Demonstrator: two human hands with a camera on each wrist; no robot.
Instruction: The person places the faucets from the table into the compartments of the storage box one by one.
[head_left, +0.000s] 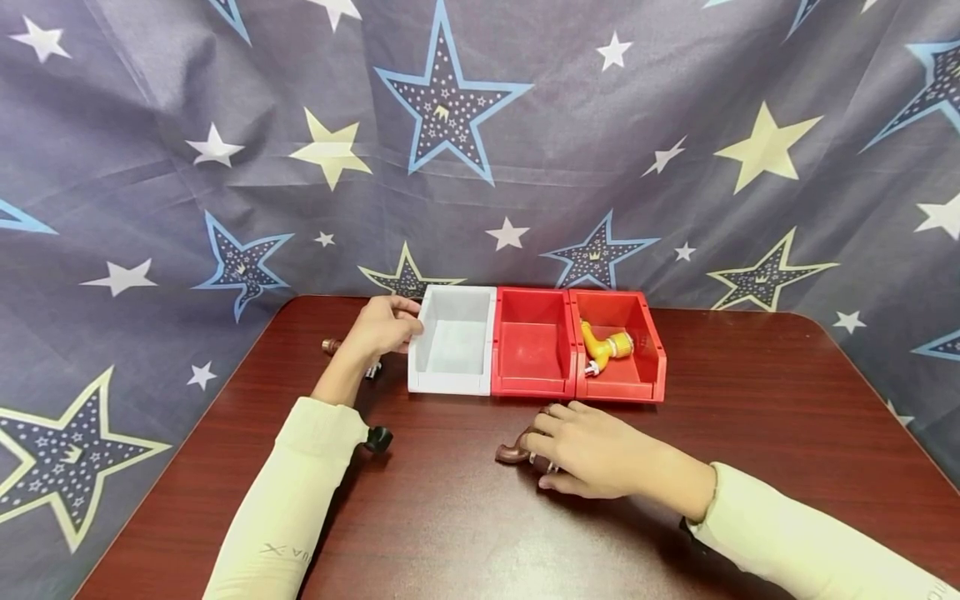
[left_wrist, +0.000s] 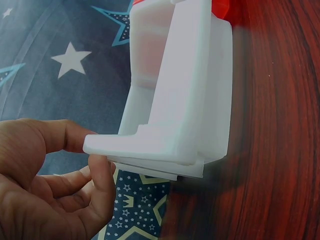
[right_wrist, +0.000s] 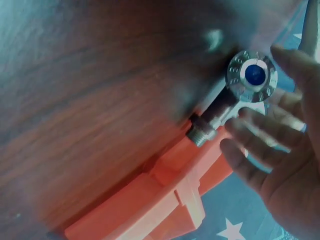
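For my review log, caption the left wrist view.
Left hand pinches a white bin at one edge, star-patterned cloth and tabletop in view.

The left arm (head_left: 277,500) stretches forward, the left hand (head_left: 386,327) pinching with bent fingers (left_wrist: 102,195), while the right arm (head_left: 802,529) slants in from the right, the right hand (head_left: 596,450) palm down, its fingers apart and only loosely bent.

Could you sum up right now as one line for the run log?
left hand: pinches white bin by its rim | right hand: at brown fitting, contact unclear | right-end red bin: holds yellow fitting
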